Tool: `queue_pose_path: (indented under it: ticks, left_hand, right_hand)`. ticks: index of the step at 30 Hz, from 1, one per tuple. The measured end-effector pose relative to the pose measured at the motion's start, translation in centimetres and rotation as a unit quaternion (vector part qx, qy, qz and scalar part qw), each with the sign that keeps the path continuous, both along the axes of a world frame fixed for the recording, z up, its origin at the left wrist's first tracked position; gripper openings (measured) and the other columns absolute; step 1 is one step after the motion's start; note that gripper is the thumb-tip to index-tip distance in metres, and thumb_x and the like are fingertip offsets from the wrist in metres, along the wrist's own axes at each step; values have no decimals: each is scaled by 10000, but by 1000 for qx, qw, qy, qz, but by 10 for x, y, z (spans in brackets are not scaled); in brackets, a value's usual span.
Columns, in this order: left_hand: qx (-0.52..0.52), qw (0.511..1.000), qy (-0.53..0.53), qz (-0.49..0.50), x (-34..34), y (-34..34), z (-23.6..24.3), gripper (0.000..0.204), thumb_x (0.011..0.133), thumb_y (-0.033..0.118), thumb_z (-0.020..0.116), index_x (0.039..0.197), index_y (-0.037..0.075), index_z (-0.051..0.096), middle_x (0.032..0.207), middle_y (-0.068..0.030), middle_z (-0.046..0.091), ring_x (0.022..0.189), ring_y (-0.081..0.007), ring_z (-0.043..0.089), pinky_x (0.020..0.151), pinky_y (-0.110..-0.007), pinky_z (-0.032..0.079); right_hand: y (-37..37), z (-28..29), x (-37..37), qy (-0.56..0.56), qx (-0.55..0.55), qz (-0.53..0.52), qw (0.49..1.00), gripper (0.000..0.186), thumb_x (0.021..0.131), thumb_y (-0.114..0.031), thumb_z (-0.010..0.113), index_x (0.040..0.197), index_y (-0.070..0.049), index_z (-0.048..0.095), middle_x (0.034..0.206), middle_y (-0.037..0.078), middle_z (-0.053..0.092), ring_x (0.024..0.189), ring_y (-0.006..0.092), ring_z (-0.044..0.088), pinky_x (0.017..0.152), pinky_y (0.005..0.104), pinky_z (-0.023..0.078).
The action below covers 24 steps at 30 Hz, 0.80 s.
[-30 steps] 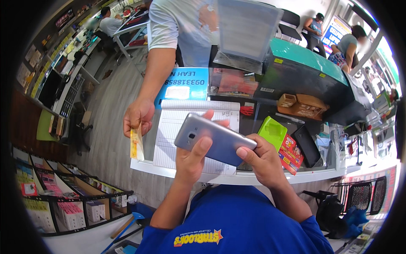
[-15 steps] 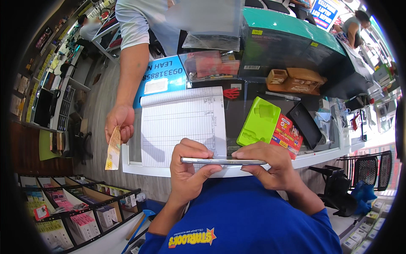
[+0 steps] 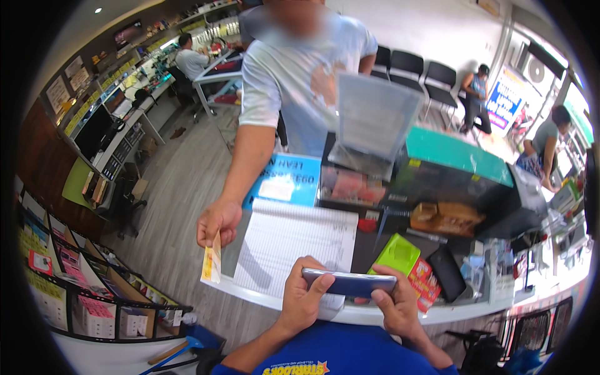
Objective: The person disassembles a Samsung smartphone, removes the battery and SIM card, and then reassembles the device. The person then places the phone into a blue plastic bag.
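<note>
My left hand [image 3: 300,300] and my right hand [image 3: 397,300] grip opposite ends of a silver smartphone [image 3: 347,281], held sideways and tilted at the near edge of the counter. A lined notebook [image 3: 294,231] lies open beyond it. To my left, a person's hand [image 3: 220,219] pinches a yellowish slip [image 3: 211,265], possibly a banknote, over the counter edge. A green plastic tray [image 3: 401,250], a red printed card [image 3: 426,294] and a black rectangular case [image 3: 447,275] lie beside my right hand.
A person in a white shirt [image 3: 300,94] stands across the counter behind a clear sign holder [image 3: 375,119]. A large dark box [image 3: 462,175] with a teal top occupies the right. Partitioned shelves [image 3: 94,300] are at lower left; other people sit or bend farther back.
The phone has tipped from showing its back to a flatter, tilted position between my hands. The view has lifted, showing more of the person opposite, whose hand still holds out the slip.
</note>
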State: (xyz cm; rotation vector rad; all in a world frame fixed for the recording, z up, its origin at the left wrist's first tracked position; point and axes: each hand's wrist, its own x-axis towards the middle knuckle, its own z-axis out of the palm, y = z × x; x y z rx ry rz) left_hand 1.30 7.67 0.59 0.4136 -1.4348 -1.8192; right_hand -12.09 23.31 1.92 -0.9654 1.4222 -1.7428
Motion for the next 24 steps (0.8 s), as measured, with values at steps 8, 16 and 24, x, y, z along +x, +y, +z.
queue_pose_path:
  ticks: [8, 16, 24]
  left_hand:
    - [88, 987, -129, -26, -6, -19, 8, 233, 1009, 214, 694, 1132, 53, 579, 941, -3, 613, 825, -41, 546, 732, -195, 453]
    - [375, 877, -105, -280, -10, -34, -6, 276, 1047, 337, 610, 1191, 102, 604, 1001, 15, 632, 845, -71, 586, 724, -224, 472]
    - [30, 930, -190, -315, -10, -22, 27, 447, 1058, 342, 598, 1376, 30, 570, 1227, -47, 646, 1088, -103, 585, 907, -251, 479]
  right_hand:
    - [-20, 7, -9, -113, 34, -11, 993, 630, 1031, -216, 628, 1526, 54, 346, 1431, 213, 522, 1273, 267, 567, 1055, 443, 517]
    - [-28, 26, -42, 390, -129, 10, 912, 530, 708, -18, 860, 1198, -58, 662, 1368, 202, 582, 1264, 350, 585, 1005, 410, 513]
    - [-12, 24, -37, 165, 31, -85, 982, 201, 915, -105, 770, 1066, -18, 668, 1006, 109, 753, 917, 210, 723, 820, 318, 557]
